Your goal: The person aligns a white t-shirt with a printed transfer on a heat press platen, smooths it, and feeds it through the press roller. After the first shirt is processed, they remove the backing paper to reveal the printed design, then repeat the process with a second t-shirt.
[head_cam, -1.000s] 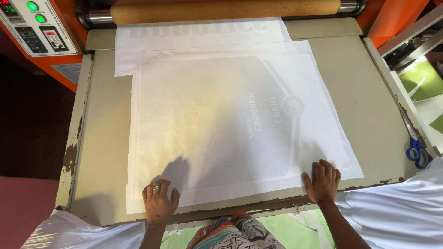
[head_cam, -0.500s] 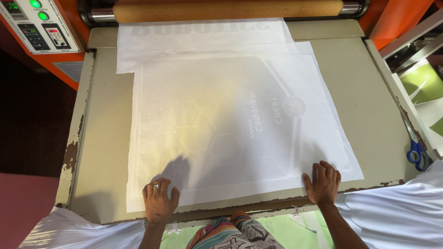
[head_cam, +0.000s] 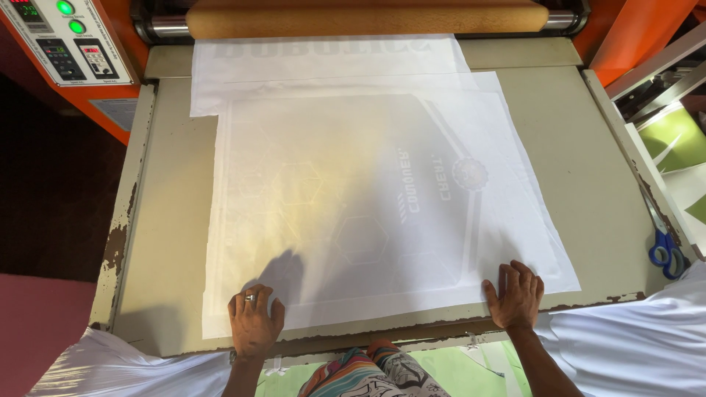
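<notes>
We find the white sheet (head_cam: 368, 198) laid flat, lower frame; left hand (head_cam: 255, 321) and right hand (head_cam: 517, 295) press it, grip released; feeding into the roller (head_cam: 368, 18) remains.

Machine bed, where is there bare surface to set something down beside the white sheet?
Bare bed lies right of the white sheet, up to the edge by the blue scissors. A narrower strip runs left of the sheet. The near edge is crowded: left hand and right hand press there.
</notes>
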